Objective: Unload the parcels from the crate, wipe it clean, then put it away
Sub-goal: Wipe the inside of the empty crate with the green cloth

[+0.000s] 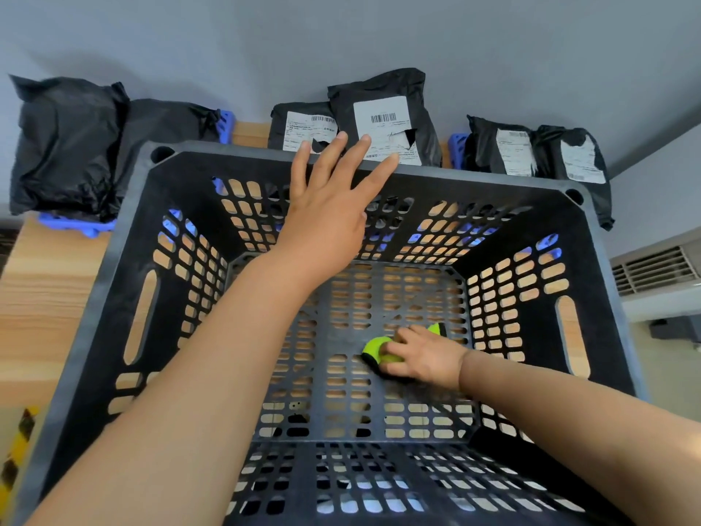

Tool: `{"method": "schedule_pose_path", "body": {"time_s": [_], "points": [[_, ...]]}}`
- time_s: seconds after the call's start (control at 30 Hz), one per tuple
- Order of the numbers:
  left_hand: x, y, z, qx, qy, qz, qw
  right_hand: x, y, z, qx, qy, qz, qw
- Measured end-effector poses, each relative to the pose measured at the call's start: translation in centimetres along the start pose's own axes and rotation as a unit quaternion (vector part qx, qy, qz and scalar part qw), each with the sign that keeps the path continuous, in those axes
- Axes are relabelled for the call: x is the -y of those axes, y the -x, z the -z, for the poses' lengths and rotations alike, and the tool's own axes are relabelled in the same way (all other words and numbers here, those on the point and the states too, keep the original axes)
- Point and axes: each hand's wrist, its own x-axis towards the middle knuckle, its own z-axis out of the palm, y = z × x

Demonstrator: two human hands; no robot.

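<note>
**2 hands in the crate, 6 parcels out along the wall**

6 black parcels line the back of the wooden counter (45, 298), against a grey wall (341, 32). The black slotted crate (235, 153) stands on the counter just in front of them and fills most of the view.

At far left a bulky parcel (60, 142) leans against a 2nd one (163, 127). Neither shows a label. Behind the middle of the far rim, a smaller parcel (299, 123) stands partly behind a taller one (383, 104), and both carry white barcode labels with torn patches. To the right, 2 more labelled parcels (497, 146) (572, 161) stand side by side. Blue plastic racks (76, 224) show beneath and between the parcels.

The left hand (326, 206) reaches forward across the crate. It is released, with straight, spread fingers whose tips lie over the far rim, and it holds nothing. Whether the fingertips touch the rim I cannot tell.

The right hand (425, 358) is down inside the crate, right of centre. Its fingers curl over a green sponge (375, 347) with a dark edge and press it onto the slotted floor.

A white vent (652, 269) shows at the right edge. Yellow-and-black striped tape (19, 442) shows at lower left.
</note>
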Motion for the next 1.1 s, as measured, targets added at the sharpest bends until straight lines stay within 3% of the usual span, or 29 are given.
{"method": "schedule_pose_path", "body": {"time_s": [0.27, 0.47, 0.7, 1.1], "points": [[0.0, 0.0, -0.2, -0.005, -0.002, 0.000, 1.000, -1.7, -0.6, -0.2, -0.009, -0.003, -0.027, 1.000], [-0.3, 0.0, 0.0, -0.005, -0.013, -0.001, 1.000, -6.0, -2.0, 2.1, -0.004, 0.046, -0.197, 0.979], [-0.2, 0.1, 0.0, -0.005, -0.015, 0.000, 1.000, -5.7, -2.7, 1.5, 0.042, -0.052, -0.318, 0.946], [-0.1, 0.0, 0.1, 0.002, -0.003, 0.004, 1.000, 2.3, 0.7, -0.3, 0.056, -0.130, -0.228, 0.963]]}}
